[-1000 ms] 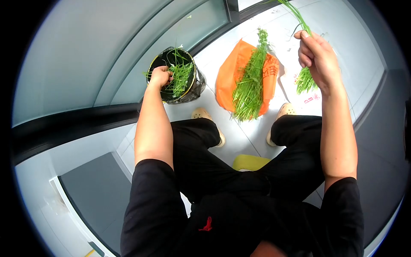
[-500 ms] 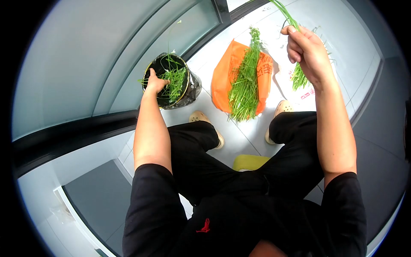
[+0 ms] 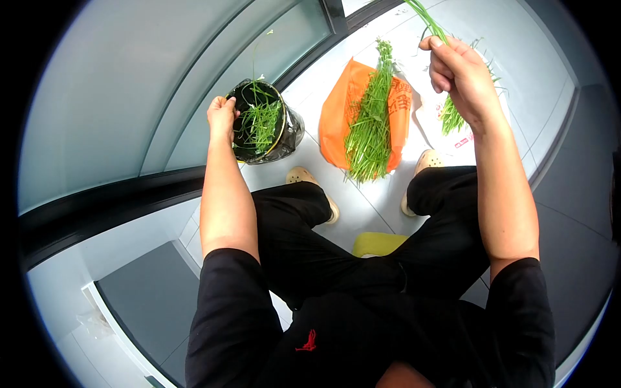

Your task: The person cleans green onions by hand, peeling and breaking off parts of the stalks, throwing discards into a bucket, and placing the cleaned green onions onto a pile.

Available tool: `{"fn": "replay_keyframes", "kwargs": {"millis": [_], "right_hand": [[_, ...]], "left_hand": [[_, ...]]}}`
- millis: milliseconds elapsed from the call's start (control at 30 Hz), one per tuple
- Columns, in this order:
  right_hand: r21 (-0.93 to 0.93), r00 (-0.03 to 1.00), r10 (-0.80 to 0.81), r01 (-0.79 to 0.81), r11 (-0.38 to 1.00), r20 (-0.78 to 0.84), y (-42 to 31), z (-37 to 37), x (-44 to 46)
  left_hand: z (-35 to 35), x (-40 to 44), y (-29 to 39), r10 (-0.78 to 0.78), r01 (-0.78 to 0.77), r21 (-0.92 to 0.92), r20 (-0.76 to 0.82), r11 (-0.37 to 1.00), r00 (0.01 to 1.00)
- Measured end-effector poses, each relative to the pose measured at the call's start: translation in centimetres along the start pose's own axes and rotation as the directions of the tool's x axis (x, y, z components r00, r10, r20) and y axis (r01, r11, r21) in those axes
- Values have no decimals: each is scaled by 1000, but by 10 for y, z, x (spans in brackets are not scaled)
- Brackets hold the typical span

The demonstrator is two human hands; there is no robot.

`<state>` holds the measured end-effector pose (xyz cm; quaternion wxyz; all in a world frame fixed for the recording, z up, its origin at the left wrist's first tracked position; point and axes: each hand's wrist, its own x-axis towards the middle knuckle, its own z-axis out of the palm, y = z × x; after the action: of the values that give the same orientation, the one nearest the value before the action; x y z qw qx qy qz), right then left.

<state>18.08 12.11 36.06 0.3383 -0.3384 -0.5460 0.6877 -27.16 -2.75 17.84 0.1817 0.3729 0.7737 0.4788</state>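
My right hand (image 3: 458,81) is raised at the upper right, closed in a pinch on a few long green garlic chives (image 3: 424,16) that run out of the top of the view. My left hand (image 3: 223,118) is at the left rim of a bin (image 3: 292,137) lined with a black bag. Its fingers are curled together, and what they hold, if anything, does not show. Green cuttings (image 3: 262,126) lie inside the bin. A thick bunch of garlic chives (image 3: 372,126) rests on an orange bag (image 3: 336,119) between the two hands.
More green stalks (image 3: 451,116) lie on a white bag (image 3: 462,143), partly behind my right forearm. A frosted glass panel (image 3: 162,84) with a black frame stands left of the bin. My beige clogs (image 3: 303,174) are on the tiled floor, near a yellow-green object (image 3: 378,244).
My left hand has drawn out of the bin to its left rim, and its spread fingers have curled together. My right hand has shifted slightly left, still holding the chives.
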Motion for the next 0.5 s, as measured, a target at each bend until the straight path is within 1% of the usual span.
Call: {"fn": "replay_keyframes", "kwargs": {"millis": [33, 100, 133, 167, 200, 267, 300, 367, 400, 467, 500], "right_hand": [[3, 1000, -5, 5, 1000, 8, 0, -1, 0], [3, 1000, -5, 5, 1000, 10, 0, -1, 0], [3, 1000, -5, 5, 1000, 13, 0, -1, -1], [3, 1000, -5, 4, 1000, 11, -1, -1, -1], [-2, 1000, -2, 2, 1000, 9, -1, -1, -1], [-5, 1000, 2, -2, 1000, 8, -2, -1, -1], [-2, 1000, 2, -2, 1000, 3, -2, 0, -2], [3, 1000, 4, -4, 1000, -7, -3, 1, -1], [-5, 1000, 1, -1, 1000, -6, -4, 2, -2], [-11, 1000, -4, 4, 1000, -10, -3, 2, -2], [-12, 1000, -7, 7, 1000, 2, -1, 2, -1]], "left_hand": [[-3, 3, -5, 73, -74, 8, 69, 997, 995], [-3, 3, -5, 145, -148, 10, 140, 989, 979], [0, -13, 29, -16, 4, 59, 196, 998, 980], [1, -22, 50, -177, 152, 116, 244, 981, 953], [-1, -22, 45, -231, 178, 193, 297, 965, 926], [1, -24, 34, -249, 167, 282, 284, 945, 926], [2, -25, 38, -249, 167, 283, 285, 945, 926], [4, -27, 46, -406, 399, 87, 298, 913, 864], [7, -30, 58, -451, 446, 88, 289, 891, 844], [3, -28, 77, -511, 595, -82, 428, 799, 745], [5, -27, 83, -513, 642, -166, 467, 749, 720]]}}
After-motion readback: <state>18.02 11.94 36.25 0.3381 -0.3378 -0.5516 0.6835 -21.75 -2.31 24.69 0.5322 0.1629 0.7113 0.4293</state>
